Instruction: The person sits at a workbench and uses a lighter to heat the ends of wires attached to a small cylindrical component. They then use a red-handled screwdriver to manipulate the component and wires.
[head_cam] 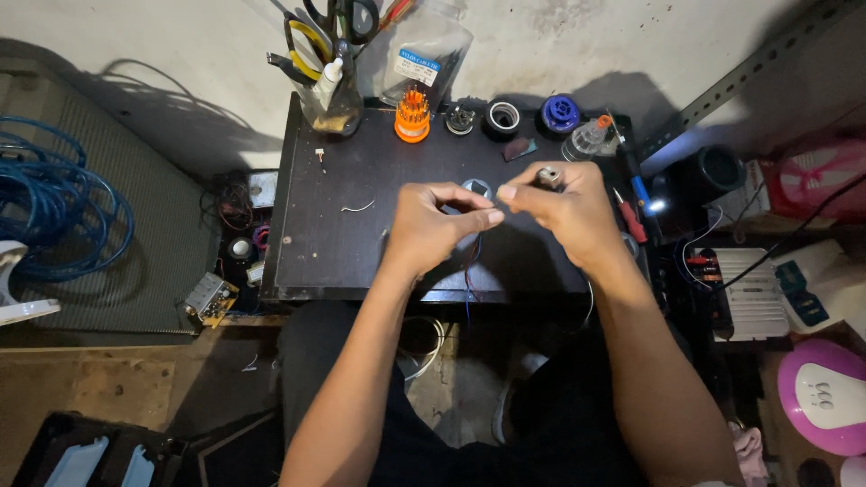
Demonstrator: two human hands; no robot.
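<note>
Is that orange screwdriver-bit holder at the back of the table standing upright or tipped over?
Upright. The orange bit holder stands on its round base on the dark table, bits pointing up, between the tool cup and the small rolls.

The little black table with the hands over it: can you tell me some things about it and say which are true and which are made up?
1. Both hands, left hand and right hand, meet over the dark table. True.
2. The orange screwdriver-bit holder lies on the floor. False: it stands at the table's back edge.
3. A blue cable coil lies left of the table. True.
4. The scissors lie flat on the table. False: they stand in the tool cup.
5. The right hand holds a small metal part. True.
</note>
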